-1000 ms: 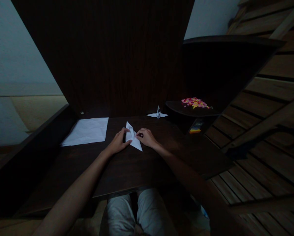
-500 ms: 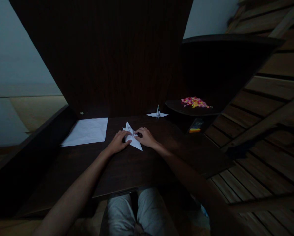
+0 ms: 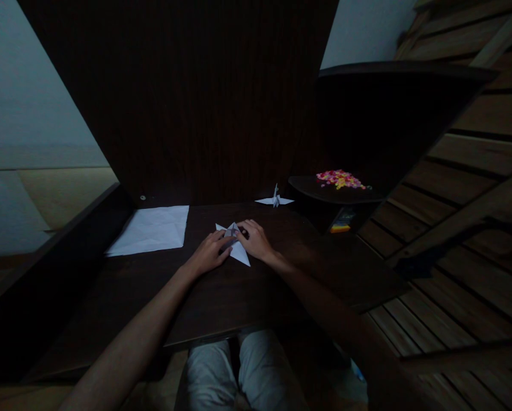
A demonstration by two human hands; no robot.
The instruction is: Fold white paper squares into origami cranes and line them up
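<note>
Our left hand and right hand are close together, 1 on each side of the folded paper, fingers touching it; whether they pinch or only press, we cannot tell. It lies on the dark tabletop in front of us. Beyond it we see a paper crane, to the left a white sheet, and rightward small pink and yellow pieces on a low shelf.

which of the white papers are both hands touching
The pointed folded piece between the left hand and right hand; the paper bird at the back and the flat paper at left are untouched.
</note>
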